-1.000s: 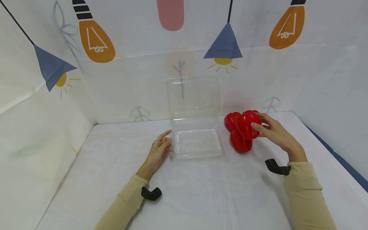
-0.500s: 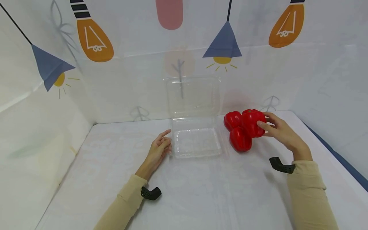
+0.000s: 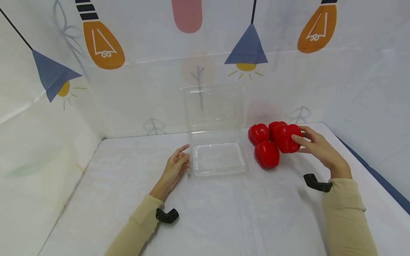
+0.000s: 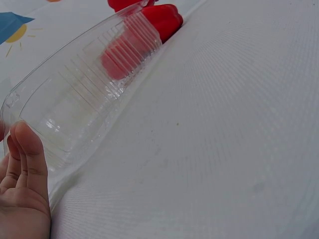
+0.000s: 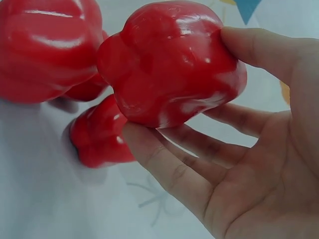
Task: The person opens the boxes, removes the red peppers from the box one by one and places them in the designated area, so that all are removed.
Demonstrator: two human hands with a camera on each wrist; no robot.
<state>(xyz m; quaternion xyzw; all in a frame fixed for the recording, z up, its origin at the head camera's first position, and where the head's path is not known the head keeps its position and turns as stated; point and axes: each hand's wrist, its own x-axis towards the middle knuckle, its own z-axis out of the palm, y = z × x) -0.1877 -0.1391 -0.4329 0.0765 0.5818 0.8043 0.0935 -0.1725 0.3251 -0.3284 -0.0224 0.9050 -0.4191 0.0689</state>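
Note:
My right hand (image 3: 320, 145) grips a red bell pepper (image 3: 287, 138) between thumb and fingers, and in the right wrist view this pepper (image 5: 174, 64) is tilted above the table. Close to its left stand other red bell peppers: one at the front (image 3: 267, 155), one at the left (image 3: 258, 134), and one behind (image 3: 276, 128), partly hidden. A clear plastic clamshell container (image 3: 219, 159) stands open at the middle, its lid (image 3: 214, 108) raised. My left hand (image 3: 175, 167) holds the container's left rim, the index finger stretched along it; in the left wrist view, fingers (image 4: 30, 149) lie against the wall.
A white cloth covers the table (image 3: 211, 213). Behind the container rises a white curtain (image 3: 153, 89) printed with lamps and bulbs. Black devices (image 3: 317, 183) sit on both wrists over beige sleeves.
My right hand has moved right with its bell pepper, away from the front and left peppers, showing more of the one behind. The left hand and container stay in place.

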